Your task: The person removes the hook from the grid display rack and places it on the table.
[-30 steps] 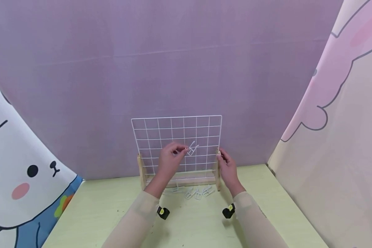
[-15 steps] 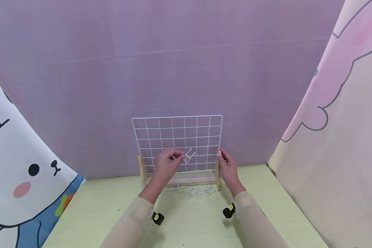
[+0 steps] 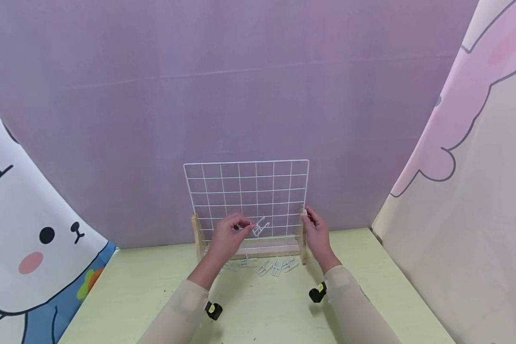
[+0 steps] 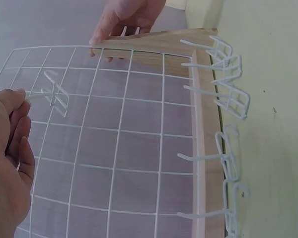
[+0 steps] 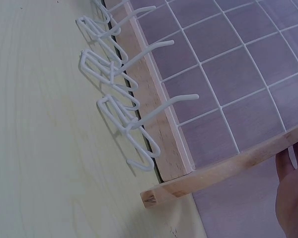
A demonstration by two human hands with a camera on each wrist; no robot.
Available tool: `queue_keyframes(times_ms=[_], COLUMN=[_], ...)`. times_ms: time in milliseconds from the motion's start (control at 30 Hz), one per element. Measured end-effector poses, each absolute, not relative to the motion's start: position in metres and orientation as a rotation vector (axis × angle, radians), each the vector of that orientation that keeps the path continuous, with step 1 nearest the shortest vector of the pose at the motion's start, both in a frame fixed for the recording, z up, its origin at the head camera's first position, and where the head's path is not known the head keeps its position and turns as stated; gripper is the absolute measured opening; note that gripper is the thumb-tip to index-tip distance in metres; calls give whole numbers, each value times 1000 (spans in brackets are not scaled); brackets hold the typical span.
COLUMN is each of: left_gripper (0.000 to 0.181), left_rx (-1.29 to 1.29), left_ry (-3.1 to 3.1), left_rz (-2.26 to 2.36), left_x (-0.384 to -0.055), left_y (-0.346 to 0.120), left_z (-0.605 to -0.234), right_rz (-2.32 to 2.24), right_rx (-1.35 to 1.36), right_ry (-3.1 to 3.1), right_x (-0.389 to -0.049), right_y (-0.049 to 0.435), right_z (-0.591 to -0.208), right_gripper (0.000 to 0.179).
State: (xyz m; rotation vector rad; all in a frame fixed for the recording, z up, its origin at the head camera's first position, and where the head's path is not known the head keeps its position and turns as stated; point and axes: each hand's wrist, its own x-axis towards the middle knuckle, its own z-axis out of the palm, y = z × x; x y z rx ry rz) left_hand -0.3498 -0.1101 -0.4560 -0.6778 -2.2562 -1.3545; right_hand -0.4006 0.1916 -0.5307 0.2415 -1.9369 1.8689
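Note:
My left hand (image 3: 229, 235) pinches a white wire hook (image 3: 260, 227) by the end of its prong, thumb against fingertips. In the left wrist view the hook's bent frame (image 4: 64, 101) points away from the fingers and overlaps the white wire grid (image 4: 118, 130). That grid stands upright in a wooden base with two side posts. My right hand (image 3: 317, 235) holds the right wooden post (image 3: 302, 244) near its top; in the right wrist view its fingers (image 5: 284, 163) curl behind the wood, their tips hidden.
Several more white wire hooks (image 5: 124, 124) lie on the pale table (image 3: 258, 310) along the front of the wooden base (image 5: 154, 114), their prongs toward the grid. A purple backdrop (image 3: 249, 95) hangs close behind the stand. Printed cloth panels (image 3: 26, 229) flank the table.
My left hand has come down and slightly left with the hook, from the grid's middle rows to its lower rows. The right hand stays at the post.

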Motion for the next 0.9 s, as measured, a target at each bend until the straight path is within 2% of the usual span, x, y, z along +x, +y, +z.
queue_keyframes(times_ms=[900], left_gripper=[4], left_rx=[-679], left_ry=[-2403], left_rz=[-1344], left_x=[-340], left_y=[-128], left_z=[-493], right_rz=[1884], right_rx=[213], right_ry=[-1952], right_x=[-401], right_y=[191], right_z=[-533], right_gripper=[46])
